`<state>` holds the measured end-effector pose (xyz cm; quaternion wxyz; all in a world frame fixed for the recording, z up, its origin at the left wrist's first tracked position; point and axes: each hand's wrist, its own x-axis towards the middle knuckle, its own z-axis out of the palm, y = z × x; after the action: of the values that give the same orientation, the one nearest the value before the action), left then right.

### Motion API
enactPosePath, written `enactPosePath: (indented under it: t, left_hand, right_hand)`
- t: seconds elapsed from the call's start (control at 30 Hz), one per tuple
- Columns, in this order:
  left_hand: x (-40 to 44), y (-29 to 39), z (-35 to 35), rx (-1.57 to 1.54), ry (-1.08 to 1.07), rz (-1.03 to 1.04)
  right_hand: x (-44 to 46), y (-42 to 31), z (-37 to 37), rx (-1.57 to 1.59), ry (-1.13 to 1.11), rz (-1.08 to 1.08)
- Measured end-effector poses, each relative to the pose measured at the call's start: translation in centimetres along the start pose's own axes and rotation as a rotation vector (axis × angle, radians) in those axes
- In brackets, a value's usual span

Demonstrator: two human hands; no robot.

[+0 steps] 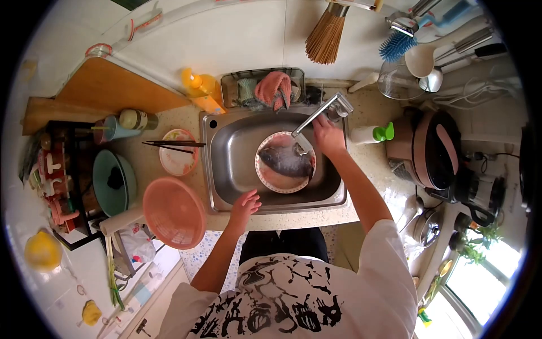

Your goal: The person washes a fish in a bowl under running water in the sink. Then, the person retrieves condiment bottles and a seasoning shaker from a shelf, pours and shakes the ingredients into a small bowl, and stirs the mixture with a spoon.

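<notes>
A dark whole fish (287,162) lies on a plate with a patterned rim (270,185) inside the steel sink (228,148). The metal faucet (322,112) slants over the basin, its outlet end above the fish. My right hand (329,135) is at the faucet's spout, fingers closed together against it; part of the grip is hidden. Over the sink's front edge hovers my left hand (245,207), holding nothing, with its fingers apart.
Left of the sink are a pink basket (174,213), a plate with dark chopsticks (179,161) and a green basin (113,183). Behind it stand a yellow bottle (202,87) and a rack with cloths (273,90). At right are a green-capped bottle (370,134) and a rice cooker (423,148).
</notes>
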<state>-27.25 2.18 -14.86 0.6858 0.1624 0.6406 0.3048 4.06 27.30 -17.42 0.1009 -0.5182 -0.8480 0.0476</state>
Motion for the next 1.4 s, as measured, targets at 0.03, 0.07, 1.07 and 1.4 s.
enactPosePath:
  t: [0.03, 0.07, 1.07, 1.4]
  left_hand:
    - [-0.4, 0.2, 0.1, -0.004, -0.001, 0.011]
    - [-0.8, 0.3, 0.2, -0.006, 0.007, 0.005]
    - [-5.0, -0.8, 0.6, -0.022, 0.066, -0.028]
    - [-5.7, -0.1, 0.0, -0.061, 0.06, -0.015]
  right_hand:
    - [1.0, -0.1, -0.6, -0.056, -0.027, -0.008]
    - [2.0, -0.3, -1.0, -0.112, -0.053, -0.017]
    - [-8.5, -3.6, 6.6, 1.037, -0.428, 0.716]
    - [-14.6, -10.6, 2.5, 0.642, -0.33, 0.358]
